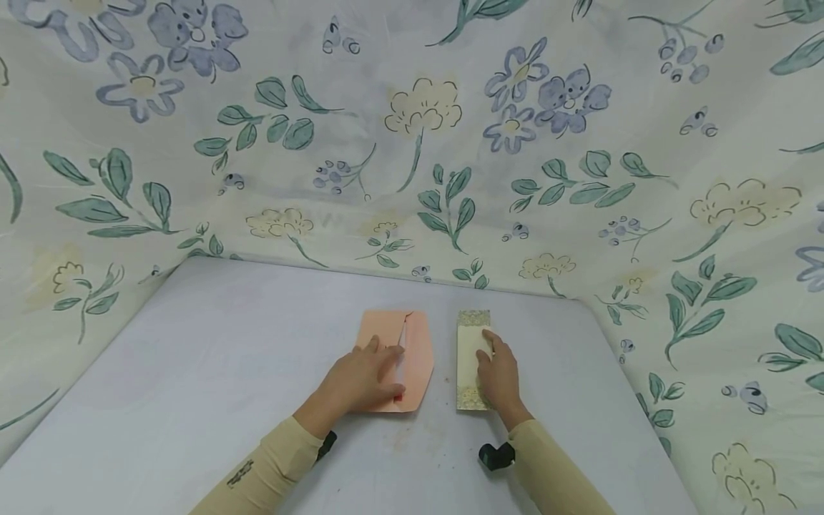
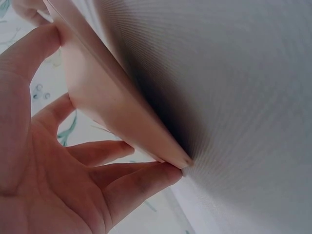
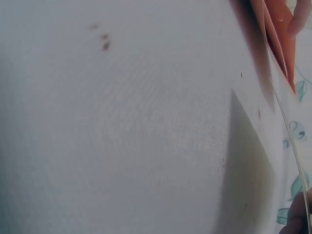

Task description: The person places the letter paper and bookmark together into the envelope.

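A salmon-pink paper envelope (image 1: 420,357) lies on the table, with a lengthwise slit showing a pale strip inside and a small red spot near its lower end. My left hand (image 1: 365,375) rests on it, fingers spread; in the left wrist view the fingertips touch the envelope (image 2: 97,92) at several places. To the right, my right hand (image 1: 501,368) grips the right side of a narrow cream card (image 1: 470,357) with speckled gold ends. In the right wrist view the card (image 3: 290,134) appears edge-on, tilted, with its shadow on the table; few fingers show there.
A white cloth covers the table (image 1: 225,343). Floral fabric (image 1: 360,143) hangs behind and along the sides. Small brownish specks (image 3: 105,44) mark the cloth. Black wrist devices (image 1: 496,456) are partly visible near both sleeves.
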Demonstrator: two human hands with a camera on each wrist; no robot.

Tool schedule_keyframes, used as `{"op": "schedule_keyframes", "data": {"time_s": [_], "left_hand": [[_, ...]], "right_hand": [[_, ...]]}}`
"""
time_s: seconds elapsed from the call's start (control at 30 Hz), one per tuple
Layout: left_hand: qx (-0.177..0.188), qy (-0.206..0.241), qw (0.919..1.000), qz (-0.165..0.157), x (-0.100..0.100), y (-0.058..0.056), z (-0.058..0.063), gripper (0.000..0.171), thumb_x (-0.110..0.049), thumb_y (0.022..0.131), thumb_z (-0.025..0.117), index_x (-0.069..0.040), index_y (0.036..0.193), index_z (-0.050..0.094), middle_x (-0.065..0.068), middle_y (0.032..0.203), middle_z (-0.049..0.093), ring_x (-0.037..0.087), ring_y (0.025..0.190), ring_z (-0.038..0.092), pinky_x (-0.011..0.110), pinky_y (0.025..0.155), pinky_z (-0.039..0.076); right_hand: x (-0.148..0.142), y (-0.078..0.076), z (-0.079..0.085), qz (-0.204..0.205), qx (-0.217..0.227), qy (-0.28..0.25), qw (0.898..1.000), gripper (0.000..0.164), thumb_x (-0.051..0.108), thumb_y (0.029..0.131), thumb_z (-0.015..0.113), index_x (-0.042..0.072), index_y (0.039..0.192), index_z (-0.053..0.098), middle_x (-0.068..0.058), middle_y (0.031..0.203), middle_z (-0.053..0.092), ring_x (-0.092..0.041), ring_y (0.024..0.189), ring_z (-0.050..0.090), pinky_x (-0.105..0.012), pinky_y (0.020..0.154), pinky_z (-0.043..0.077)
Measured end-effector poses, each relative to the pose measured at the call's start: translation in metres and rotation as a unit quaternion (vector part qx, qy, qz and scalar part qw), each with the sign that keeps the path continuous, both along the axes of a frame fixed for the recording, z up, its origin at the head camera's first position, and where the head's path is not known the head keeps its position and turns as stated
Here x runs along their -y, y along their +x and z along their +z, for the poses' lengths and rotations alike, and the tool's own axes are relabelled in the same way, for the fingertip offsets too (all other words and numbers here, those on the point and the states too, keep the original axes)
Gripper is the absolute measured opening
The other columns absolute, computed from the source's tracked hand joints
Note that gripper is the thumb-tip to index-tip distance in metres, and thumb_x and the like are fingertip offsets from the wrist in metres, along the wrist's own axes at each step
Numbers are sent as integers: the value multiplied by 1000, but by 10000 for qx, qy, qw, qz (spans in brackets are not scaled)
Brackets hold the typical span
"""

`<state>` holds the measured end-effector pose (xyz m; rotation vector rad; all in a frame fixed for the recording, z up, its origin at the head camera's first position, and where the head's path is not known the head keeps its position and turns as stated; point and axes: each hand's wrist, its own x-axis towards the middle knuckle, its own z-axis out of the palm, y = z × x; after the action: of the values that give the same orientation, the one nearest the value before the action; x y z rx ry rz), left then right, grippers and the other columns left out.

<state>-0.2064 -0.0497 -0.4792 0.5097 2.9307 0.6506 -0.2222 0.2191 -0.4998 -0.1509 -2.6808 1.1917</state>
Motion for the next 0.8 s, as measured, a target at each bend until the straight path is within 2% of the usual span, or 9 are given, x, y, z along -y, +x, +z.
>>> {"op": "schedule_keyframes", "data": {"time_s": [0.33,0.8], "left_hand": [[1,25,10000,-7,1,1,0,70,-51,86,76,-22,146,56,31,154,40,61,130,46,63,103,43],[-1,-16,10000,29,0,2,0,70,-51,86,77,-22,146,56,30,154,41,60,130,46,63,103,43]], "right_hand": [[7,0,1,12,26,30,10000,46,6,102,56,-2,147,48,-26,135,57,-40,125,56,-53,103,45],[16,-2,1,128,-155,-21,9998,46,8,102,58,1,147,50,-23,129,60,-34,113,59,-50,93,49]]}}
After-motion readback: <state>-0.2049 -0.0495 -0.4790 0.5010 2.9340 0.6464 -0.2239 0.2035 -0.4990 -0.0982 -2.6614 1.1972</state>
